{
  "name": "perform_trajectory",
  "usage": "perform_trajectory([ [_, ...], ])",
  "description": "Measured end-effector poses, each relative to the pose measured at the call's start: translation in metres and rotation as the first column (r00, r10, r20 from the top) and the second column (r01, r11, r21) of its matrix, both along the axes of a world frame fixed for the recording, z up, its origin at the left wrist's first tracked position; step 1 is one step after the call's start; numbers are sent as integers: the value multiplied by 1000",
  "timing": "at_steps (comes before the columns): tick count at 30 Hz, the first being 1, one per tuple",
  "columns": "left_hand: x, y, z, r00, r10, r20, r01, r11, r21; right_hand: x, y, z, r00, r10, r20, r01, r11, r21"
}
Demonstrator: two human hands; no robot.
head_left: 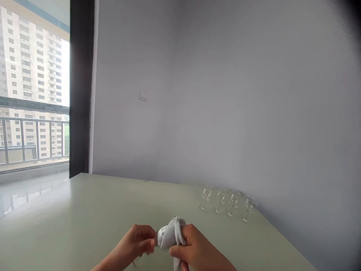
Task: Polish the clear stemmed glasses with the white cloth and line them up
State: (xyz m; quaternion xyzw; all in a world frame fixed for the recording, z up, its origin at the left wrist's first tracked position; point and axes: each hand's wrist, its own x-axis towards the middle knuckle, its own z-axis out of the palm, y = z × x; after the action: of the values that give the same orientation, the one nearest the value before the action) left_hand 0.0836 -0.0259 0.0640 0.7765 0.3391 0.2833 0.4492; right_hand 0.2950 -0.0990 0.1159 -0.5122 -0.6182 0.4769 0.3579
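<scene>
At the near edge of the table, my left hand (140, 239) is closed in a pinch on one end of a wine glass (160, 236). The glass lies tilted on its side in the air between my hands, and much of it is covered. A light grey cloth (170, 236) is wrapped around it. My right hand (190, 244) is closed on this cloth, with the thumb below and part of the cloth hanging down under the fingers. Fingertips of my right hand are hidden behind the fabric.
Several clear stemmed glasses (220, 196) stand upright in a row near the right back edge of the pale green table (107, 203). Grey walls (239, 94) meet behind it. A light switch (143, 95) is on the wall, and a dark-framed window lies left.
</scene>
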Motion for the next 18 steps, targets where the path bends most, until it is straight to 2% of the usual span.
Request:
perform_trajectory([
  [1, 1, -1, 0, 992, 121, -39, -107, 959, 261, -2, 5, -4, 998, -4, -68, 4, 1000, -3],
  [2, 1, -2, -1, 972, 231, -42, -176, 834, 523, -5, 10, -8, 987, -11, -163, 10, 1000, -11],
  [3, 1, -2, -1, 952, 306, -20, -194, 652, 733, -9, 15, -12, 962, -29, -273, 23, 999, -25],
  [4, 0, -2, -2, 938, 345, 1, -174, 471, 865, -14, 18, -16, 922, -59, -383, 41, 998, -54],
  [5, -2, -1, -2, 932, 361, 17, -141, 322, 936, -19, 20, -19, 874, -95, -477, 56, 994, -94],
  [6, -4, 0, -2, 928, 371, 32, -120, 217, 969, -25, 20, -21, 830, -132, -542, 66, 988, -138],
  [7, -7, 1, -2, 927, 374, 40, -107, 159, 981, -30, 19, -23, 800, -165, -577, 76, 982, -175],
  [8, -9, 2, -1, 929, 368, 31, -92, 149, 984, -33, 16, -23, 790, -186, -584, 83, 977, -199],
  [9, -11, 2, 0, 935, 354, 12, -81, 180, 980, -35, 14, -23, 802, -179, -569, 72, 976, -205],
  [10, -13, 3, 2, 943, 334, -6, -79, 240, 967, -35, 11, -21, 836, -142, -531, 46, 981, -189],
  [11, -13, 3, 3, 950, 312, -21, -85, 324, 942, -33, 8, -18, 880, -88, -466, 17, 988, -154],
  [13, -12, 2, 7, 962, 268, -51, -107, 540, 835, -23, 3, -8, 961, 22, -275, -45, 996, -77],
  [15, -9, -1, 11, 979, 195, -61, -117, 776, 619, -9, -4, 4, 995, 94, -35, -96, 994, -45],
  [16, -6, -3, 12, 990, 131, -46, -95, 881, 464, -3, -8, 10, 990, 110, 89, -107, 993, -44],
  [17, -4, -5, 12, 999, 49, -19, -41, 959, 279, 2, -13, 15, 973, 117, 201, -110, 993, -46],
  [18, -2, -6, 12, 999, -42, 24, 40, 996, 84, 7, -18, 18, 950, 114, 292, -105, 993, -43],
])
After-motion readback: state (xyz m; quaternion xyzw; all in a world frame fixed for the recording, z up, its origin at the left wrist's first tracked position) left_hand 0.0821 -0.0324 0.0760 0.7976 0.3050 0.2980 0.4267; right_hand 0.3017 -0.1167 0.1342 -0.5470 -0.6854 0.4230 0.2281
